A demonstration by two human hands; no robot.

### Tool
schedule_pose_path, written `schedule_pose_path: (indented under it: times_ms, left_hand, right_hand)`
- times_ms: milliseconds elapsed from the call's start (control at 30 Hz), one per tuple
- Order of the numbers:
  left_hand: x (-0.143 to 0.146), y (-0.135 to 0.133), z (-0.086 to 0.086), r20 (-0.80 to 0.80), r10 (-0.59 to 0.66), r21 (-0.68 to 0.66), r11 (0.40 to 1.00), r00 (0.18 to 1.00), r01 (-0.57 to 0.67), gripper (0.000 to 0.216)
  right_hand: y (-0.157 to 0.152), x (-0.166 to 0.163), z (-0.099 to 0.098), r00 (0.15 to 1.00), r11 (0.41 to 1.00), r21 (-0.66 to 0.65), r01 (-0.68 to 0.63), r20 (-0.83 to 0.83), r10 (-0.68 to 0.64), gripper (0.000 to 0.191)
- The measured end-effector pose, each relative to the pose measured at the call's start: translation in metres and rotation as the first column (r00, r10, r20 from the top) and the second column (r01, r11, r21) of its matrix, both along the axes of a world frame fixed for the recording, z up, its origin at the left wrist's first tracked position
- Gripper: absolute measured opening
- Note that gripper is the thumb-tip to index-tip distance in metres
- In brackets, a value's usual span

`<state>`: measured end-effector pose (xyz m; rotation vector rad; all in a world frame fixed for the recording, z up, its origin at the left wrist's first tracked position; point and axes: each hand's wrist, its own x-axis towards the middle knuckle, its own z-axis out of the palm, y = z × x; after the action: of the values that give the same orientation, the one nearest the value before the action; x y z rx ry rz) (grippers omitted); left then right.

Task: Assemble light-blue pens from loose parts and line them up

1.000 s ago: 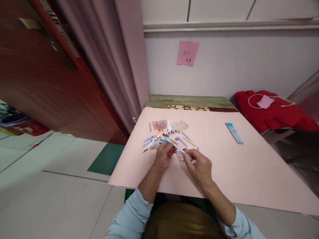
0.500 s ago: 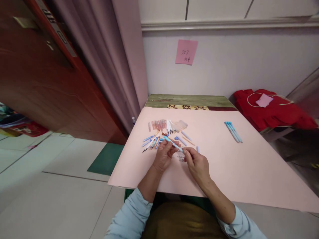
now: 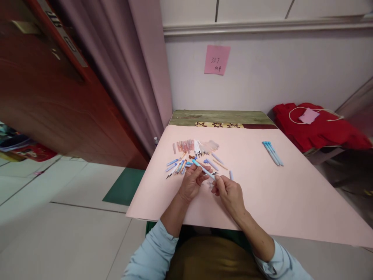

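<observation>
A light blue pen [image 3: 206, 171] is held slantwise above the table between both hands. My left hand [image 3: 192, 181] grips it near its brighter blue upper end, fingers closed around it. At its lower right end, my right hand [image 3: 229, 192] pinches the pen with thumb and fingers. Just beyond the hands lie loose pen parts: blue and orange barrels [image 3: 181, 167], white refills with dark tips [image 3: 198, 149], reddish clear tubes [image 3: 185, 146] and a pile of translucent pieces [image 3: 211, 146]. Small clear bits beneath the pen are partly hidden by my hands.
Several light blue pens [image 3: 272, 153] lie side by side on the right of the pink-covered table [image 3: 279, 202]. Red cloth [image 3: 317, 128] with a white cord is heaped beyond the right edge. A wooden door [image 3: 72, 101] and a curtain stand left; a pink note [image 3: 217, 60] hangs on the wall.
Both hands keep hold of the pen, almost in place. My right hand has shifted slightly left and its fingers have changed position at the pen's lower end. The view has moved a little.
</observation>
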<state>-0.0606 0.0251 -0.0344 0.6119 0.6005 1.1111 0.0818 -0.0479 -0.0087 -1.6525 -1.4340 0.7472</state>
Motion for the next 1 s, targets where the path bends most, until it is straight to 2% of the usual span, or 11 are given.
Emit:
schedule_pose_path:
  times_ms: [100, 200, 267, 400, 467, 600, 733, 833, 900, 1000]
  left_hand:
    - [0.0003, -0.0001, 0.0001, -0.006, 0.022, 0.011, 1.000, 1.000, -0.022, 0.027]
    - [0.0009, 0.0016, -0.0018, -0.014, 0.069, 0.011, 0.998, 0.998, -0.069, 0.027]
    - [0.0013, 0.0028, -0.0032, -0.020, 0.089, 0.012, 0.996, 0.996, -0.089, 0.026]
    - [0.0017, 0.0029, -0.0034, -0.040, 0.059, 0.026, 0.998, 0.997, -0.058, 0.026]
    - [0.0017, 0.0018, -0.0019, -0.044, 0.037, 0.027, 0.999, 0.998, -0.035, 0.025]
    - [0.0016, 0.0003, 0.0006, -0.044, 0.018, 0.016, 1.000, 0.999, -0.017, 0.026]
    - [0.0019, 0.0014, -0.0010, -0.057, 0.036, 0.018, 0.999, 0.998, -0.035, 0.026]
    - [0.0021, 0.0019, -0.0023, -0.067, 0.040, 0.021, 0.999, 0.997, -0.039, 0.025]
    - [0.0021, 0.0016, -0.0019, -0.067, 0.036, 0.017, 0.999, 0.997, -0.035, 0.025]
    - [0.0021, 0.0007, -0.0003, -0.062, 0.026, 0.022, 0.999, 0.998, -0.025, 0.025]
  right_hand:
    - [0.0004, 0.0009, -0.0009, 0.999, 1.000, -0.004, -0.017, -0.030, 0.017, 0.051]
    - [0.0006, 0.0013, -0.0028, 1.000, 1.000, 0.029, 0.011, 0.009, -0.012, 0.041]
    - [0.0002, 0.0015, -0.0040, 0.997, 0.996, 0.060, 0.061, 0.049, -0.064, 0.040]
    - [-0.0017, 0.0031, -0.0034, 0.998, 0.997, 0.036, 0.064, 0.009, -0.064, 0.031]
    - [-0.0027, 0.0045, -0.0018, 0.999, 0.999, 0.008, 0.034, -0.010, -0.034, 0.034]
    - [-0.0029, 0.0062, -0.0016, 1.000, 0.999, -0.031, -0.012, -0.006, 0.012, 0.054]
    - [-0.0017, 0.0052, -0.0052, 1.000, 0.999, 0.017, 0.030, -0.001, -0.030, 0.038]
    - [-0.0019, 0.0039, -0.0048, 0.995, 0.995, 0.052, 0.087, 0.047, -0.089, 0.036]
    - [-0.0027, 0.0036, -0.0030, 0.997, 0.998, 0.028, 0.063, 0.035, -0.064, 0.032]
    - [-0.0036, 0.0039, -0.0012, 1.000, 1.000, -0.016, -0.002, -0.020, 0.002, 0.044]
